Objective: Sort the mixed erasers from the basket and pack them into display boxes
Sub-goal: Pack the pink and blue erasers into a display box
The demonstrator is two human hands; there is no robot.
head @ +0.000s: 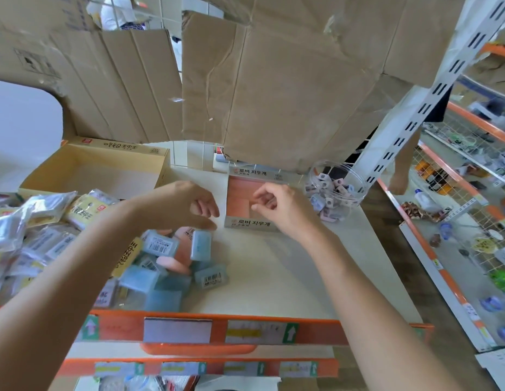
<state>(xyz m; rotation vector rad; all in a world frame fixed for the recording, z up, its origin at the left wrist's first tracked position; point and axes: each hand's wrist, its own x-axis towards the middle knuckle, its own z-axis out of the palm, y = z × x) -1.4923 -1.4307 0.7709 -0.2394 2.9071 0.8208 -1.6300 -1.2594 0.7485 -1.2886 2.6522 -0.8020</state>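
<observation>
Erasers [161, 263] in blue and pink wrappers lie heaped on the left of the white shelf top [273, 277], beside bagged stock. An open yellow box [90, 165] stands behind the heap. The grey display box [251, 222] sits at centre, part-filled with pink erasers [240, 204], and a clear jar [333, 193] of small erasers is to its right. The left hand [186, 204] hovers between heap and display box, fingers loosely curled with nothing visible in them and the thumb just above an upright blue eraser [201, 245]. The right hand [282, 207] is over the display box with fingers curled; whether it pinches anything cannot be told. Packing well likely means picking only pink erasers from the heap, laying each flat and flush against its neighbours, and steadying the light box so it does not slide
</observation>
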